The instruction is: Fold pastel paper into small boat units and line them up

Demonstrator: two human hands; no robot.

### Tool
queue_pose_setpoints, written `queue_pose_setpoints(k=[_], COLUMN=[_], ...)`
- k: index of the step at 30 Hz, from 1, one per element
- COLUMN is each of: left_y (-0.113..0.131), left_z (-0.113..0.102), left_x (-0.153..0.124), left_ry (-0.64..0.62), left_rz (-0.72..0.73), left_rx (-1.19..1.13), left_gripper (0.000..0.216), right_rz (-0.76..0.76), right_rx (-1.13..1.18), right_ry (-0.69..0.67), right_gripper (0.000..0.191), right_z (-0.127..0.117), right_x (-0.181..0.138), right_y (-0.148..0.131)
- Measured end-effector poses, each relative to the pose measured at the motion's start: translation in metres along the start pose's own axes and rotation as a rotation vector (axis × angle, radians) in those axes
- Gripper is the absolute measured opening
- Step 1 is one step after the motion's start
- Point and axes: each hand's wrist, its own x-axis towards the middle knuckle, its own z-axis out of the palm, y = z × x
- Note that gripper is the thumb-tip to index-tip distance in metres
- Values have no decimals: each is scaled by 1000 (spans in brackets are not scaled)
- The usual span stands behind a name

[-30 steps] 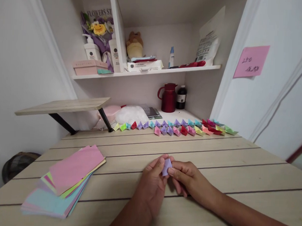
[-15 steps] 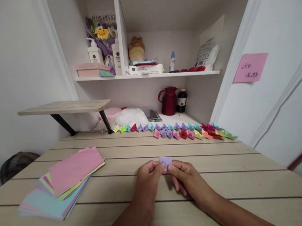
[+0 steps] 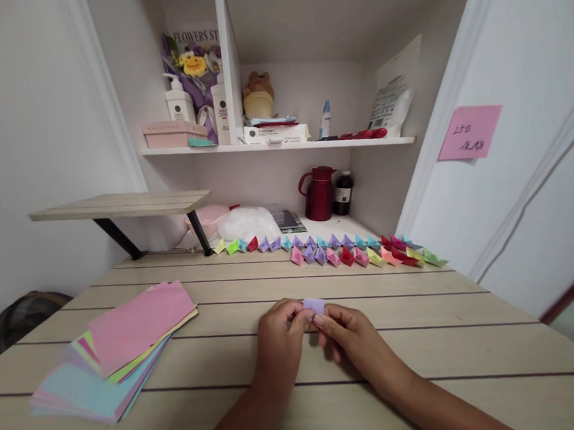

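A small folded piece of purple paper (image 3: 315, 304) is pinched between my two hands above the wooden table. My left hand (image 3: 282, 335) grips its left side, thumb in front. On the right side, my right hand (image 3: 353, 335) holds it with thumb and fingers closed. The thumbs nearly meet at the paper's lower edge and hide part of it. Beyond the hands, folded paper boats (image 3: 321, 255) in many colours stand in two rows along the table's back.
Coloured paper sheets (image 3: 142, 326) lie in a fanned stack at the left. A small raised shelf (image 3: 120, 204) on black legs stands behind them. At the back are a red jug (image 3: 319, 194), a dark bottle (image 3: 343, 193) and a white bundle (image 3: 249, 223).
The purple paper has tilted slightly and my thumbs have shifted on it, with less of it showing. Both hands stay in nearly the same place. The whole view has shifted a little.
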Motion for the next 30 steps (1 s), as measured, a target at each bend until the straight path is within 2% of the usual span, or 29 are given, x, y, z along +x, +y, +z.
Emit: queue_pose_setpoints(k=[2,5,7,11,15,19,24,30], left_y=[-7,-15,-19,-21,-16,-9,-5,-6], left_z=[-3,-6,-6,-5,-3,-3,-3,0], left_x=[2,4,4,3,3,2,3,2], left_ry=[-12,-31,-43,-117,-209,-251,-233,-108], left_rz=[53,55,33,5,45,114,161,143], left_rx=[67,95,105,171,248,348,389,303], left_gripper=[16,17,18,18,16,15,14,11], right_rz=[-88,-124,-124,-145,-244,-308,-358,-320], right_rx=[-40,-75,-97,-146,-267,-385,-428,-437], right_ry=[68,204,234,156,99,118,129,116], right_gripper=[26,48,46,25,10,6,5,9], right_z=[-6,-18,-24,-22,-16,-16,-16,-16], right_x=[3,7,9,8,4,1,0,2], right_y=[2,3,3,1,-3,-5,-5,-4])
